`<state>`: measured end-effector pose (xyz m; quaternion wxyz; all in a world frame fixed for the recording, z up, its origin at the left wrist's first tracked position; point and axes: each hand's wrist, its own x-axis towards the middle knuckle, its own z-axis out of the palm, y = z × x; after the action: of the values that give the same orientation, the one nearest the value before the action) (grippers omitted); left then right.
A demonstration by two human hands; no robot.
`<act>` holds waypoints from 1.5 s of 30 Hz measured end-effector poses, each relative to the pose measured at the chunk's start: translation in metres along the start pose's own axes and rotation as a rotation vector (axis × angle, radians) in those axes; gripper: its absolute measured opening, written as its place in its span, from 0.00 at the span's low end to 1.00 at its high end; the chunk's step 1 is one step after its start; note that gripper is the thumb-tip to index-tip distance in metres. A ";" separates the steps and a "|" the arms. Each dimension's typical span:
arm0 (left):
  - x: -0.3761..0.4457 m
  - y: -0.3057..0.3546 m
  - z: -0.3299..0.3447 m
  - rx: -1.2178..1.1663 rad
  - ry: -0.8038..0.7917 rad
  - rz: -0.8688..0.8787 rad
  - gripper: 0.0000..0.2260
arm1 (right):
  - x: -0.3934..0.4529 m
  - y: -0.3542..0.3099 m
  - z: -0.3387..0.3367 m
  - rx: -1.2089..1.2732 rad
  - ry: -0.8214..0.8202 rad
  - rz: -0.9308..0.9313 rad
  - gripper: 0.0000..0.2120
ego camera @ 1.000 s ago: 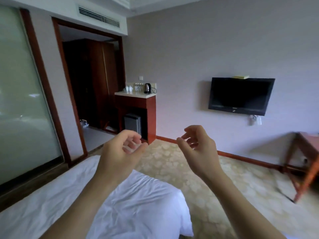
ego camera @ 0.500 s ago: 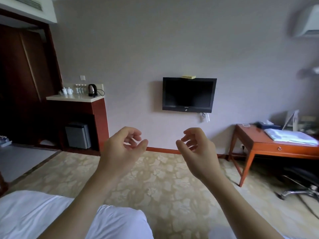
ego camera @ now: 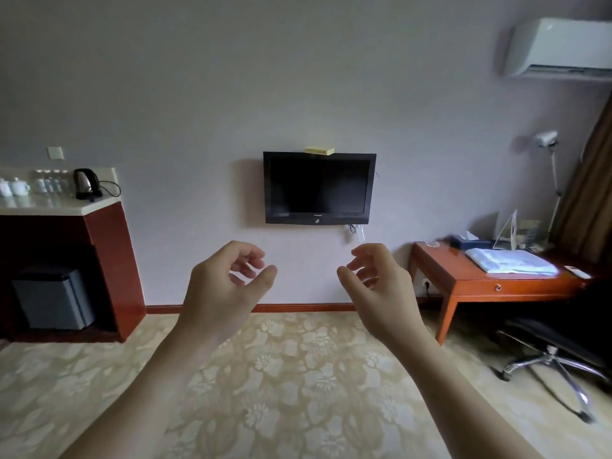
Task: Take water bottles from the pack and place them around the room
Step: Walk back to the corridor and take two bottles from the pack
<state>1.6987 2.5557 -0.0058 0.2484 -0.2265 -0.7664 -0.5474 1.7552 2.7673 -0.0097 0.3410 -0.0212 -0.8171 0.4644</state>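
My left hand (ego camera: 225,283) and my right hand (ego camera: 377,283) are raised in front of me at chest height, a gap between them. On both hands the fingers hang loosely curled and hold nothing. Several small water bottles (ego camera: 53,183) stand on the counter (ego camera: 49,207) at the far left, beside a black kettle (ego camera: 86,183) and white cups (ego camera: 13,187). No pack of bottles shows in this view.
A dark television (ego camera: 318,188) hangs on the wall straight ahead. A wooden desk (ego camera: 490,279) with folded white linen (ego camera: 510,261) stands at the right, a black office chair (ego camera: 559,352) in front of it. A grey mini fridge (ego camera: 53,299) sits under the counter. Patterned carpet (ego camera: 298,376) lies ahead.
The view has swung to the right: the bed and doorway have left the frame, and the desk, chair and air conditioner have come in. Both hands keep the same loose pose.
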 end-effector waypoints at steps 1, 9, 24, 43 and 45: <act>0.013 -0.014 0.009 -0.001 -0.005 -0.006 0.07 | 0.016 0.012 0.006 -0.001 0.004 0.006 0.12; 0.127 -0.121 0.106 0.038 0.028 -0.025 0.07 | 0.160 0.132 0.060 0.054 0.007 -0.010 0.11; 0.313 -0.285 0.068 0.254 0.293 -0.167 0.08 | 0.398 0.168 0.299 0.190 -0.349 -0.180 0.11; 0.485 -0.536 -0.231 0.616 0.711 -0.324 0.07 | 0.523 0.020 0.796 0.498 -0.810 -0.375 0.14; 0.488 -0.556 -0.264 0.655 0.740 -0.356 0.07 | 0.521 0.003 0.842 0.532 -0.860 -0.387 0.14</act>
<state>1.0119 2.1754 -0.0292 0.4634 0.2054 -0.7851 -0.3560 0.8694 2.3255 -0.0152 0.0485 0.4088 -0.7262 0.5506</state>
